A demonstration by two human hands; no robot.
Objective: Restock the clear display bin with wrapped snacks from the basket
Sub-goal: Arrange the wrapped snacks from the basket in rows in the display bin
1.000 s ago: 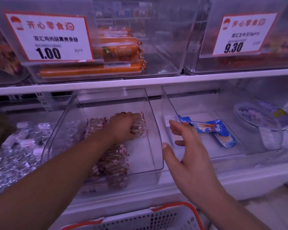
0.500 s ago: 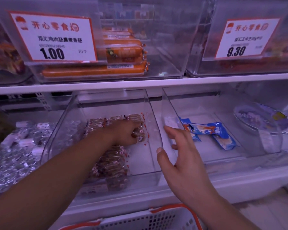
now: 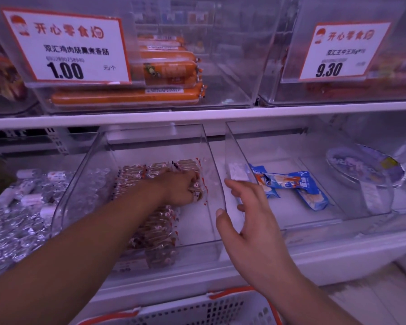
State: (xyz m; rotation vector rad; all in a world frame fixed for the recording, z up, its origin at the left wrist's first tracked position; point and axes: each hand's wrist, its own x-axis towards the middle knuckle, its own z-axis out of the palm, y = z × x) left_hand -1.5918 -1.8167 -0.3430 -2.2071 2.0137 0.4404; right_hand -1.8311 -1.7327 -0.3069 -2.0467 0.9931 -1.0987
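Head view: left hand inside clear display bin, grip curled round wrapped snacks stacked along bin's left side. Right hand beside bin's right wall, fingers spread wide, holding nothing. Basket at bottom edge, below shelf.

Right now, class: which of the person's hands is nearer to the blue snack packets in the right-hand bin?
Right. The right hand hovers open at that bin's near wall, just left of the blue snack packets; the left hand grips wrapped snacks in the neighbouring clear display bin.

Single head view, close, facing forward-down at shelf bins.
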